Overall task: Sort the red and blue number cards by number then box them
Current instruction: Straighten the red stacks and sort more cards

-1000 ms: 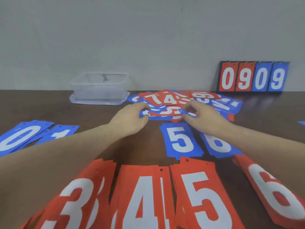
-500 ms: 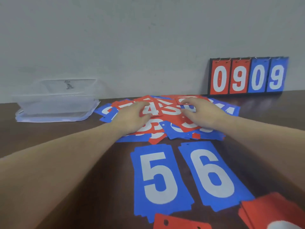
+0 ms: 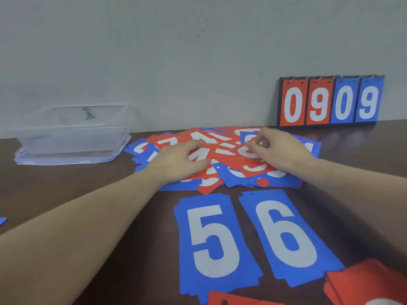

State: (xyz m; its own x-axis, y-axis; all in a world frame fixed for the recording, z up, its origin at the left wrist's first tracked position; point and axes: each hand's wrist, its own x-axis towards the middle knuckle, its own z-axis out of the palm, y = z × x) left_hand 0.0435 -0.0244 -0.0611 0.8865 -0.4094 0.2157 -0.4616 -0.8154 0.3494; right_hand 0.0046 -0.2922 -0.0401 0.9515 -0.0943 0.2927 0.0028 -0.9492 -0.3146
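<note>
Near the worktop's far left edge the clear box [image 3: 70,134] stands on its lid, and I can see no cards in it, so boxing has not begun. A sliver of blue card [image 3: 2,221] shows at the left edge.

My left hand [image 3: 178,160] rests on the mixed pile [image 3: 222,157] by the far edge, fingers lying loosely on the red cards and pressing them down without gripping any. The pile is a jumble of red and blue, many deep, so I judge most of the sorting is left to do.

My right hand [image 3: 279,150] is on the pile's right side, thumb and fingers pinching the corner of a red card [image 3: 250,151] and lifting it off the others. Its number is too hidden to read.

Nearer me lie the sorted stacks: blue 5 [image 3: 211,241], blue 6 [image 3: 284,236] just beside it, and edges of red stacks [image 3: 365,282] at the near right corner.

At the far right, a scoreboard [image 3: 330,101] reading 0909 leans against the wall.
</note>
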